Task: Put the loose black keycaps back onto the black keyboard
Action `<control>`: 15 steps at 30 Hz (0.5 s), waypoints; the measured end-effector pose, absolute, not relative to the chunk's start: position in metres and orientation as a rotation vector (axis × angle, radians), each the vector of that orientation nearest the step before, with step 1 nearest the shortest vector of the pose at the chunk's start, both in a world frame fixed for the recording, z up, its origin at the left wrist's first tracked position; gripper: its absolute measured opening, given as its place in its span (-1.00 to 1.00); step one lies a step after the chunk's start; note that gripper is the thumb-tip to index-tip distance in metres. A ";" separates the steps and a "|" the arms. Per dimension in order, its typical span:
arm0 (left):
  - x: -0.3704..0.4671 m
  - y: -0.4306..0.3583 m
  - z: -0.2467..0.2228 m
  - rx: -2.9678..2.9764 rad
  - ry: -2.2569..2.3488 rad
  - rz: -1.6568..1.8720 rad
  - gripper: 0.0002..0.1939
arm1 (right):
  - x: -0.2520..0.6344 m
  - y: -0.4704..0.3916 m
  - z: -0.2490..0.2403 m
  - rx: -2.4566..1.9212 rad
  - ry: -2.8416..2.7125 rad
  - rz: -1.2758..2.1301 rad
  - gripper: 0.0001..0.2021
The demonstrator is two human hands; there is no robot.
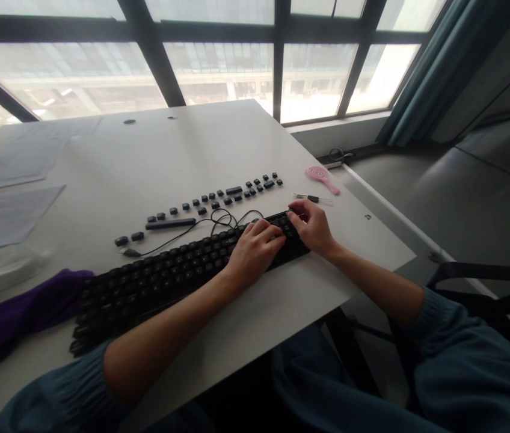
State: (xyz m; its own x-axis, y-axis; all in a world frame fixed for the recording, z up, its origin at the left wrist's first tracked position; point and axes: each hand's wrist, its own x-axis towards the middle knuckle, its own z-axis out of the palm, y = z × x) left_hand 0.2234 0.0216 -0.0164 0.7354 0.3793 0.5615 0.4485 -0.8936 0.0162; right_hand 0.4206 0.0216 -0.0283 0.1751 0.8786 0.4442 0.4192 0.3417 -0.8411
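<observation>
A black keyboard (183, 270) lies slantwise on the white table. Over its right part rests my left hand (257, 249), fingers bent and close together on the keys; anything beneath them is hidden. At the keyboard's upper right corner, my right hand (311, 227) has thumb and forefinger pinched, and what they grip is too small to name. Loose black keycaps (186, 206) stand in rows behind the keyboard, with a long keycap (171, 224) among them. A black cable (169, 242) loops between them and the keyboard.
A wire tool with a dark grip (313, 198) and a pink hairbrush (322, 177) lie beyond my right hand. Purple cloth (29, 310), clear plastic (6, 273) and paper sheets (9, 216) are at the left. The table's right edge (372, 219) slants toward a chair (485, 273).
</observation>
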 end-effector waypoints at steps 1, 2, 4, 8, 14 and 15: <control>0.223 0.022 -0.017 -2.818 -0.692 -0.874 -0.85 | 0.421 0.022 -0.029 -1.267 -1.440 0.492 -0.80; 0.223 0.022 -0.017 -2.822 -0.709 -0.881 -0.85 | 0.421 0.022 -0.029 -1.268 -1.441 0.489 -0.81; 0.223 0.022 -0.019 -2.826 -0.730 -0.899 -0.86 | 0.421 0.022 -0.031 -1.265 -1.442 0.485 -0.81; 0.222 0.022 -0.020 -2.839 -0.732 -0.905 -0.85 | 0.420 0.020 -0.033 -1.223 -1.508 0.480 -0.78; 0.223 0.023 -0.019 -2.837 -0.768 -0.965 -0.83 | 0.420 0.017 -0.029 -1.223 -1.626 0.407 -0.79; 0.224 0.023 -0.019 -2.837 -0.779 -0.979 -0.83 | 0.421 0.017 -0.029 -1.229 -1.626 0.409 -0.79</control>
